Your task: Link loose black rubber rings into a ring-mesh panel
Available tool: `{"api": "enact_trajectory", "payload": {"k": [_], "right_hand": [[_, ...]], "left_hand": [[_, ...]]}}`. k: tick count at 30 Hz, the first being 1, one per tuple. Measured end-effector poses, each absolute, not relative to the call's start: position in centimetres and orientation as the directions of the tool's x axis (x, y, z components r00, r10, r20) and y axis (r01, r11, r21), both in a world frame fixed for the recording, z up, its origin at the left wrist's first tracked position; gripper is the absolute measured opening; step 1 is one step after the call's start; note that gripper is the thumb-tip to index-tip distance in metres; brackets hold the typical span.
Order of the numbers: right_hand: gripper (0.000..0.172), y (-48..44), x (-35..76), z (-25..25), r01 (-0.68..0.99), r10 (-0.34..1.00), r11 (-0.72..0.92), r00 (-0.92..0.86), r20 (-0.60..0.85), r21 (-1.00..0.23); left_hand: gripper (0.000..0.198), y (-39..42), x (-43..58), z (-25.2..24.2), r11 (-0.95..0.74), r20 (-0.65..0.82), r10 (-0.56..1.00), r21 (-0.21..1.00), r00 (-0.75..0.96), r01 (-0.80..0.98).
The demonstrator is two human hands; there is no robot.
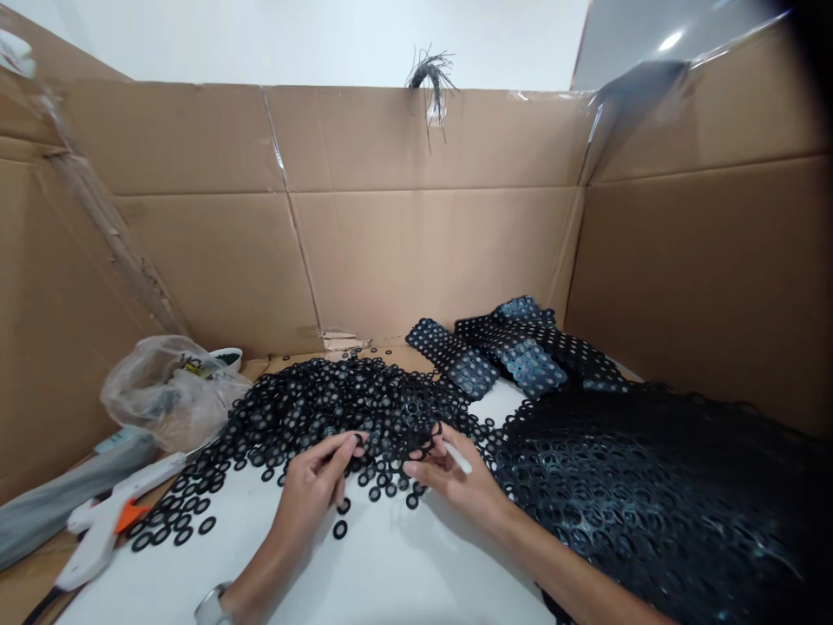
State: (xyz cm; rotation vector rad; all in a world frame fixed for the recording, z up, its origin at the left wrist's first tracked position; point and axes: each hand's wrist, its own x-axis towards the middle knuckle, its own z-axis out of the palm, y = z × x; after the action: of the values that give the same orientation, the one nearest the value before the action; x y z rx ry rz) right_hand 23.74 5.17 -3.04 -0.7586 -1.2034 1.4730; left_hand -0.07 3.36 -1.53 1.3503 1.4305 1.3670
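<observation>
Head: black rings in tight-fingered left hand, loosely curled right hand

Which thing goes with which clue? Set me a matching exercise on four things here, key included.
1. Glue gun
2. White stick
3. Plastic bag
4. Dark strands

A. Held in the right hand
B. Drooping over the top edge of the cardboard wall
C. See-through and crumpled
D. White with an orange trigger

Pairs: 1-D, 2-A, 3-C, 4-B
</observation>
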Motion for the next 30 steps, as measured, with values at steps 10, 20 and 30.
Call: {"api": "enact_trajectory", "payload": {"k": [10,20,30], "right_hand": [[0.076,4.7,23.3,-2.6,-0.389,0.956,0.006,-0.268,0.12,-0.921],[0.073,4.2,23.3,-2.3,-0.429,0.928,-0.067,-0.359,0.102,-0.901],[0.065,4.5,23.7,-2.8,-0.323,0.917,0.014,-0.373,0.141,-0.946]], "left_hand": [[0.036,2.7,0.3,-2.1,-0.385,0.436,0.899,0.741,0.042,0.549],[0.026,1.1,2.6,-1.6,-0.49,0.49,0.862,0.738,0.132,0.464],[0.031,1.2,2.2,-1.9,-0.331,0.376,0.927,0.818,-0.001,0.471]]}}
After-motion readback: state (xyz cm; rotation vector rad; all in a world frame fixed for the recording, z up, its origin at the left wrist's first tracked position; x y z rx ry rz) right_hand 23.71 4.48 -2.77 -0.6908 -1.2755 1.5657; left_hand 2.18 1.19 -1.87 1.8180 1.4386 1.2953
